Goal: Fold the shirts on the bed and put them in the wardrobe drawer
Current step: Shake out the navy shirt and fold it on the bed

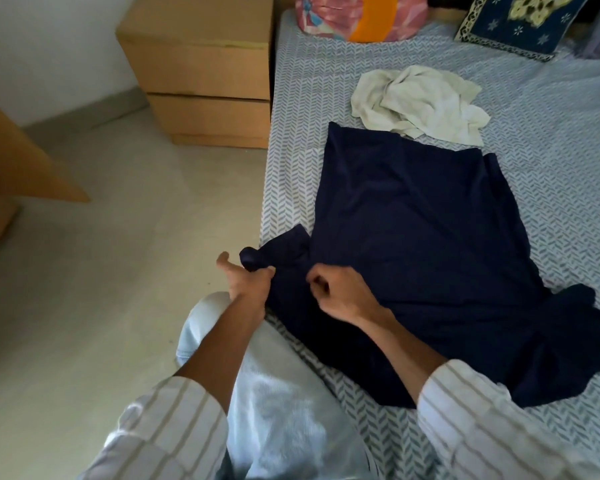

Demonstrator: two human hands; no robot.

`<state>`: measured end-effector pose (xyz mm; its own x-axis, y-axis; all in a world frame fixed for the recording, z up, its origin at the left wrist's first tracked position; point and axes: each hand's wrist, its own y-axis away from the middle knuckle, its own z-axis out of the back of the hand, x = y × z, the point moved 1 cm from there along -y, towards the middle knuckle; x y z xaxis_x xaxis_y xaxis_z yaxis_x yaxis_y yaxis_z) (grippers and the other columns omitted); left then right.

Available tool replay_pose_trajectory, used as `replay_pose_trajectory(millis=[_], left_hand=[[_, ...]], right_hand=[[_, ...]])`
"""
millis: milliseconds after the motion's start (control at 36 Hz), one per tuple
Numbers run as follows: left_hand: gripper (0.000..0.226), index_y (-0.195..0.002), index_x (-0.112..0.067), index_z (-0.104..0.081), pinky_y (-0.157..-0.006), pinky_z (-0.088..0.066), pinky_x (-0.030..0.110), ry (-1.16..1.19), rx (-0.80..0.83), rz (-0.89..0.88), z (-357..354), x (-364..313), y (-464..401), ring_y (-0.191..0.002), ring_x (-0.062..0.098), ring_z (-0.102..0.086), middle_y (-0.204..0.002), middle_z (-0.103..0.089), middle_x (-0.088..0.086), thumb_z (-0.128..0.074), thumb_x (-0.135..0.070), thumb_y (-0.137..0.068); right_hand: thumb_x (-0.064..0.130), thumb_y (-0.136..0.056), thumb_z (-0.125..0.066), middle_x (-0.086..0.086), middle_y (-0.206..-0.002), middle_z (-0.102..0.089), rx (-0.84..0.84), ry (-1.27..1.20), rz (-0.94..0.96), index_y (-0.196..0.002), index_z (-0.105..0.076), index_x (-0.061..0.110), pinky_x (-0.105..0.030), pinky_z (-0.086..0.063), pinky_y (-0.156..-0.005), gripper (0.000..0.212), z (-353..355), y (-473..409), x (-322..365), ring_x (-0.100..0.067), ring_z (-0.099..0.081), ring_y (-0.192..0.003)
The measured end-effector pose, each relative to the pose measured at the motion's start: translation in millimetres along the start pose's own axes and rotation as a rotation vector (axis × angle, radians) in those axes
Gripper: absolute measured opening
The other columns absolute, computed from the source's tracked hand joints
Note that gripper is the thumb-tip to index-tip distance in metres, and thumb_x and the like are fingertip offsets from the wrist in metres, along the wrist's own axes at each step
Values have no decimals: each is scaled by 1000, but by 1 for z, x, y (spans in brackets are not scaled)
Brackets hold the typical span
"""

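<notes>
The left hand [248, 282] grips the bunched end of a sleeve of the dark navy blue shirt [426, 244], fingers curled round the cloth and the thumb sticking up to the left, right at the edge of the bed [291, 133]. Just beside it the right hand [336, 296] rests on the same shirt with its fingers curled in, pinching a fold of the fabric near the shoulder. Both forearms come out of white sleeves with tan stripes.

From the left: part of a light wooden panel [18, 161] juts in at the frame edge over the pale grey floor [101, 289]. Beyond it stands a light wooden drawer unit [205, 74] against the bedside, three drawer fronts showing, all closed. The person's knee in light blue trousers [278, 393] presses against the near edge of the mattress.

Two shirts lie on the bed's grey-and-white chevron-patterned sheet. The navy one is spread flat, not folded, its hem toward the head of the bed and its other sleeve fanned out at the right. The second, a crumpled cream-white shirt [420, 102], lies in a heap just beyond the navy hem, its lower edge touching or slightly overlapping it.

At the head of the bed sit two cushions: a round pink, orange and blue patterned bolster [357, 15], and to its right a dark blue cushion with cream embroidery [520, 22]. A pale lilac item at the far right corner is too cut off to identify.
</notes>
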<state>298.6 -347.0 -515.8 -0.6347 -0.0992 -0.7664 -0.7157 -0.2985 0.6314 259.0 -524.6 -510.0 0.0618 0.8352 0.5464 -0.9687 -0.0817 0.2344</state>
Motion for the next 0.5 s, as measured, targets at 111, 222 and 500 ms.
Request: replay_pose_trajectory(millis=[111, 222, 500], left_hand=[[82, -144, -39, -18, -95, -52, 48, -326, 2, -204, -5, 4, 7, -111, 31, -53, -130, -46, 8, -58, -3, -82], [59, -140, -31, -44, -110, -33, 49, -717, 31, -438, -15, 9, 7, -136, 34, -26, -150, -19, 8, -62, -14, -86], [50, -140, -23, -49, -114, -12, 47, -1225, 275, -929, -50, 3, -12, -151, 12, -14, -154, -39, -8, -57, -28, -91]], right_hand=[[14, -96, -51, -3, -115, -63, -81, 58, 29, -131, -62, 30, -41, -52, -92, 40, 10, -40, 0, -26, -62, -105], [26, -100, -52, -2, -127, -52, 29, 220, -36, -139, -53, 38, -47, -52, -93, 41, 20, -68, -4, -28, -54, -118], [17, -92, -66, 14, -89, -71, -86, -72, -79, -107, -73, 30, -28, -55, -87, 20, 39, -79, -43, -7, -67, -88]])
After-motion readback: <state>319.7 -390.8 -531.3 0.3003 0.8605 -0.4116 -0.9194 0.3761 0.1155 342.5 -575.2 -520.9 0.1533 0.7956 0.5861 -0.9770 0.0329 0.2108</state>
